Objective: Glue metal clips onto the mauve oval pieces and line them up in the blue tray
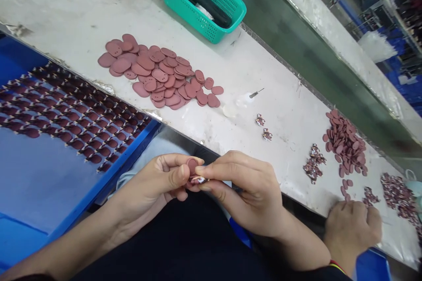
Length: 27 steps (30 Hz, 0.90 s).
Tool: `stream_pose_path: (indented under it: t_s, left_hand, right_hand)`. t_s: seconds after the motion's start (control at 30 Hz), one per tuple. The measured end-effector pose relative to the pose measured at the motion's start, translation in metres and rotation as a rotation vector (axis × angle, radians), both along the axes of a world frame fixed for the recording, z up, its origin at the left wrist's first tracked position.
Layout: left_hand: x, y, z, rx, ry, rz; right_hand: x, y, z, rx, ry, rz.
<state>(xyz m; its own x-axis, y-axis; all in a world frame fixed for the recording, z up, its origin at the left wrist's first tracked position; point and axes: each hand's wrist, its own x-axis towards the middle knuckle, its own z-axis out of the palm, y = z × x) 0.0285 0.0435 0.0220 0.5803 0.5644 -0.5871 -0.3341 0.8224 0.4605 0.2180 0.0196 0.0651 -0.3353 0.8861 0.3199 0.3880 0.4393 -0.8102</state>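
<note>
Mauve oval patch [192, 166] pinched between the closed fingers [180, 175] of left hand [153, 182] and right hand [247, 189], steadying a small printed piece [198, 180] against its edge, loose ovals [158, 72] ranged within reach beyond the fingers on the worktop [273, 140].

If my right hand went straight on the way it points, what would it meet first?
The right hand would likely meet the maroon oval piece it already touches, then the left hand behind it.
</note>
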Motion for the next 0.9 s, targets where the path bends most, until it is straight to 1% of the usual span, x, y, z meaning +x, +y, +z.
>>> stream_pose_path:
  t_s: [0.33,0.53,0.7,0.9]
  left_hand:
    - [0.001,0.001,-0.001,-0.014,-0.004,-0.004]
    - [0.003,0.003,-0.005,-0.060,0.002,0.047]
    - [-0.001,0.002,-0.008,-0.091,-0.005,0.095]
    - [-0.004,0.002,-0.008,-0.093,0.024,0.101]
  right_hand:
    - [-0.003,0.000,-0.007,0.004,0.025,-0.027]
    - [-0.001,0.005,-0.012,-0.031,0.035,-0.027]
    - [-0.002,0.011,-0.015,-0.061,0.022,0.008]
    - [-0.007,0.016,-0.015,-0.044,0.014,0.020]
